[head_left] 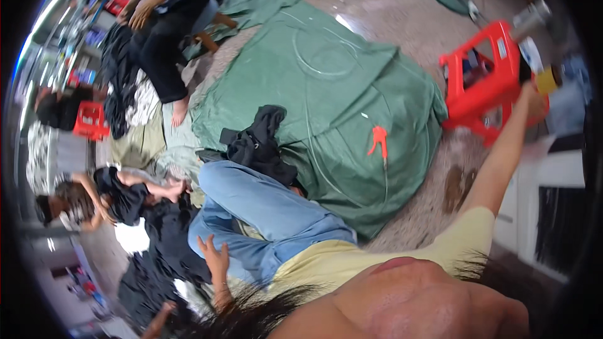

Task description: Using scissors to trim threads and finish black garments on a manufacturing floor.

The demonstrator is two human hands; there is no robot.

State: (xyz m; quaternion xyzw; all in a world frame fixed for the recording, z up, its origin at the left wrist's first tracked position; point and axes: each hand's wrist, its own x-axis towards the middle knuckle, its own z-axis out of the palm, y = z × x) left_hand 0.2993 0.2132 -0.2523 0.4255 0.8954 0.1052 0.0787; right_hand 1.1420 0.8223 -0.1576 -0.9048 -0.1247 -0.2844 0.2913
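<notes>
**Right arm stretched to the red stool, left hand down by the knee**

Right hand (pixel 535 102) is at full reach, up at the red plastic stool (pixel 483 81) on the person's right, where it meets a small yellow object (pixel 548 80) at the stool's far edge; blur and the picture's rim hide the fingers, so I cannot tell whether it grips the object or how far it is open. Left hand (pixel 217 257) lies low with its fingers spread and open, holding nothing, touching the blue jeans (pixel 264 213) just beside a heap of black cloth (pixel 169 238).

Ahead of the bent knee a large green tarpaulin (pixel 326 100) is spread over the speckled floor, with a bundle of black garments (pixel 257 141) lying on its near edge and a small orange tool (pixel 378 138) resting on it further right (its exact kind is too small to tell). Other people sit on the floor to the left among dark fabric, one on a low stool near the top.
</notes>
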